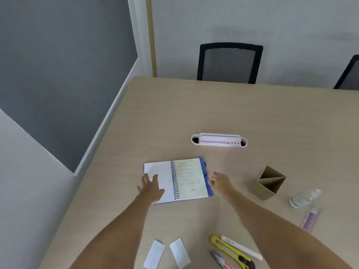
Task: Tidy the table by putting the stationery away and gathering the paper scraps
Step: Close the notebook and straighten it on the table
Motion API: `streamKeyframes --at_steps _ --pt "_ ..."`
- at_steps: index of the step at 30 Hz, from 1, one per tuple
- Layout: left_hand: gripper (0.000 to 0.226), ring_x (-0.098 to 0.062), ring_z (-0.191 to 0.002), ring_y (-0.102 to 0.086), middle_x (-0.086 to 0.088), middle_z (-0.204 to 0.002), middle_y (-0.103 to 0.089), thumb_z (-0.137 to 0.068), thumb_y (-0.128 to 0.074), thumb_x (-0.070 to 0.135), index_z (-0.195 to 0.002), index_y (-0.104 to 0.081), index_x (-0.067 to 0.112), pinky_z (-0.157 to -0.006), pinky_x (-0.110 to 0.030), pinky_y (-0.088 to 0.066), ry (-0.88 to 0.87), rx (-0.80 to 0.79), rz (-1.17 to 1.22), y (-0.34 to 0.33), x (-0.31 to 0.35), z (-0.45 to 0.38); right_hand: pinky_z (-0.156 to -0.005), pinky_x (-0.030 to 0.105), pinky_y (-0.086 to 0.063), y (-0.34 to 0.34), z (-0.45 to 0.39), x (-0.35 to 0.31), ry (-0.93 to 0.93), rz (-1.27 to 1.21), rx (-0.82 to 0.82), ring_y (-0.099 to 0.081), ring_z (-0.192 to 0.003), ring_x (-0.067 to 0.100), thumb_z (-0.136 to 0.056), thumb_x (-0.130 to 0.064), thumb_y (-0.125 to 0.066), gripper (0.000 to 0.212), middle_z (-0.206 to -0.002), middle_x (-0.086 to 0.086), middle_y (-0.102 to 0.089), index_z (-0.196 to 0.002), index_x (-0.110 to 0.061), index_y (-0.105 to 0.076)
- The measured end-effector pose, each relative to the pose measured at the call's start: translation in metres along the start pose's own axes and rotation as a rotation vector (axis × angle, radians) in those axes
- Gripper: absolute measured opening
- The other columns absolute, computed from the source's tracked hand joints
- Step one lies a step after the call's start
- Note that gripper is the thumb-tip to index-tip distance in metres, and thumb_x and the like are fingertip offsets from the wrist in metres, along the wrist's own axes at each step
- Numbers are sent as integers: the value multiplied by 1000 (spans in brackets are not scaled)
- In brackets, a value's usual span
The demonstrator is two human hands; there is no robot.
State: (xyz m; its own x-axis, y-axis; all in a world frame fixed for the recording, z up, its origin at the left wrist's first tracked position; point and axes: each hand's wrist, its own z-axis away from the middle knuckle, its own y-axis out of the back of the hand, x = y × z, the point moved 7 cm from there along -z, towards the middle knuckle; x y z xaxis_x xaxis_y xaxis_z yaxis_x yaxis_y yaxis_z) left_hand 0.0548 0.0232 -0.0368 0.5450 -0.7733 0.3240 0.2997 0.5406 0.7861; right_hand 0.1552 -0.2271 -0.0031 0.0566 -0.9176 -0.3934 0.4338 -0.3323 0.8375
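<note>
One spiral notebook (177,180) lies open on the pale wooden table (242,113), its blue cover showing along the right edge; the left page is blank, the right page lined with faint writing. The left hand (150,188) lies flat on the left page, fingers spread, clamped on nothing; the right hand (220,182) sits just beside the notebook's right edge, fingers curled toward the cover, though whether they actually grip it I cannot tell.

Two paper scraps lie near the front edge of the table, side by side but apart: one (154,254) on the left, one (179,253) on the right; both are white strips. Right of them sit three pieces of stationery close together: one yellow box cutter (230,251), one white pen (240,247) just beyond it, and one purple-and-red pen (221,260) nearer the front edge.

One cardboard pen holder (270,183), divided into compartments, stands right of the notebook; nothing shows inside it. Two clear bottles lie further right: one wider bottle (303,198) and one slim purple bottle (310,220) just in front of it. One white cable port (219,140) is set into the table beyond the notebook. Two black mesh chairs stand at the far side: one (229,63) in full view, one (349,74) cut off at the right edge.
</note>
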Motion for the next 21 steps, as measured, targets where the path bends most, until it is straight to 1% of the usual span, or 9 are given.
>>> streamKeyframes --at_steps 1,2,4,6,7,13,16,19,21 --pt "73 -30 -149 5 -15 -159 6 -91 -52 39 -149 -12 21 -117 -53 -14 -1 -9 -2 -7 -5 -1 -57 26 -27 -15 -2 4 -6 -25 -16 -43 -79 26 -92 -13 -46 35 -64 -1 -41 -61 -16 -30" --pt "76 -31 -149 5 -17 -159 6 -89 -55 40 -149 -12 21 -117 -53 -14 -9 -6 10 -11 -8 -1 -57 25 -27 -24 -2 6 -39 -68 -38 -41 -79 25 -91 -13 -47 31 -66 -1 -41 -63 -15 -33" --pt "81 -32 -149 4 -18 -160 6 -87 -58 43 -150 -12 21 -118 -50 -14 -43 23 -21 -24 -17 0 -69 25 -34 -39 6 11 -121 -131 -54 -50 -84 27 -90 -15 -51 10 -85 7 -55 -82 -8 -50" --pt "82 -30 -150 4 -18 -160 6 -87 -58 46 -151 -13 20 -119 -46 -12 -83 61 -43 -31 -21 0 -75 27 -37 -49 3 17 -173 -227 -20 -57 -96 29 -89 -16 -53 19 -102 10 -60 -103 -3 -56" --pt "82 -29 -150 3 -17 -161 5 -87 -58 47 -151 -14 20 -119 -45 -11 -101 82 -41 -31 -23 -1 -75 28 -38 -51 2 18 -208 -274 -3 -57 -96 28 -89 -16 -53 21 -102 9 -60 -106 -5 -56" --pt "86 -27 -150 -4 -17 -161 1 -85 -62 45 -151 -14 18 -121 -40 -12 -156 107 -33 -25 -26 -9 -56 30 -38 -64 -5 19 -344 -367 17 -55 -73 27 -82 -15 -57 12 -74 6 -56 -80 -3 -57" --pt "86 -27 -150 -6 -16 -161 -2 -83 -64 42 -150 -16 18 -120 -41 -14 -160 103 -10 -24 -25 -12 -54 28 -35 -48 1 6 -319 -425 163 -54 -72 24 -82 -8 -56 8 -70 2 -57 -75 -6 -57" --pt "58 -25 -147 -21 -13 -158 -20 -89 -60 39 -140 -41 21 -120 -41 -21 -121 158 196 -16 -24 -14 -67 28 -43 -31 12 -18 -190 -594 308 -61 -74 23 -85 -17 -61 12 -73 2 -66 -76 -11 -68" --pt "24 -22 -140 -36 -10 -145 -46 -93 -51 42 -108 -66 30 -115 -40 -31 -58 233 440 -6 -25 -12 -74 25 -45 -40 16 -42 -66 -692 169 -65 -84 15 -89 -27 -58 18 -83 -3 -72 -78 -19 -71"
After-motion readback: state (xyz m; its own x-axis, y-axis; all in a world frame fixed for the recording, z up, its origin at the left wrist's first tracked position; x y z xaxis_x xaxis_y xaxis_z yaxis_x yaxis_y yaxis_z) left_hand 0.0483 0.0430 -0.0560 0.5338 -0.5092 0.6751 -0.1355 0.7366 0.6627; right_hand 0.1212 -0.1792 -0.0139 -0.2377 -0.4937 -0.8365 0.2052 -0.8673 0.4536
